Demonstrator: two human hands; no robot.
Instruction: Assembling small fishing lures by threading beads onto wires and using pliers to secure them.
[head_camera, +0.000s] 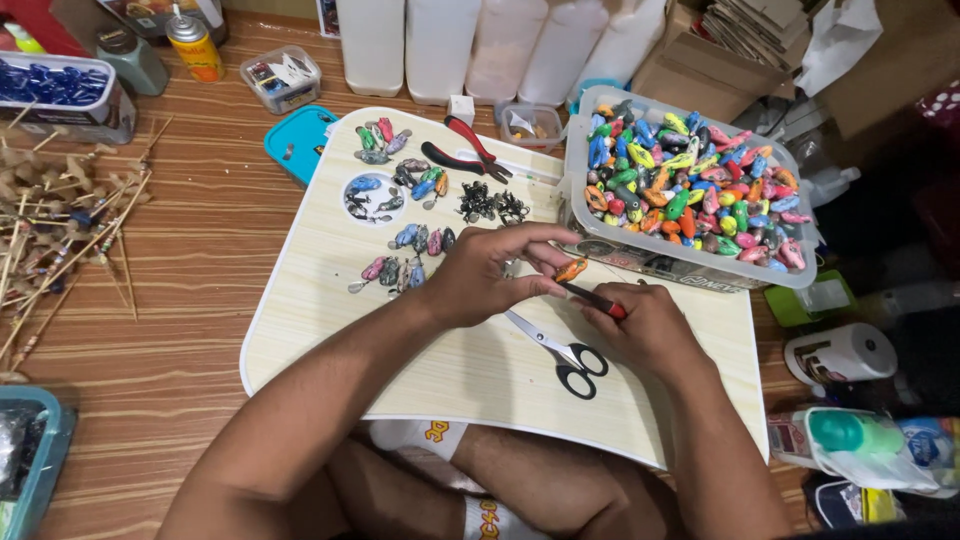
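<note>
My left hand (490, 272) pinches a small orange fishing lure body (571, 269) between thumb and fingers over the pale wooden lap table (330, 300). My right hand (640, 325) grips red-handled pliers (595, 299) whose tip meets the lure. Black-handled scissors (560, 352) lie on the table just below both hands. Groups of finished small lures (405, 268) lie left of my left hand, with a pile of dark metal hooks (490, 205) above it.
A clear plastic bin (690, 265) full of colourful lure bodies stands at the right. Red-handled pliers (462, 155) lie at the table's far edge. Sticks (60, 230) clutter the wooden floor at left. Bottles and boxes line the back, and a tape roll (845, 352) lies at right.
</note>
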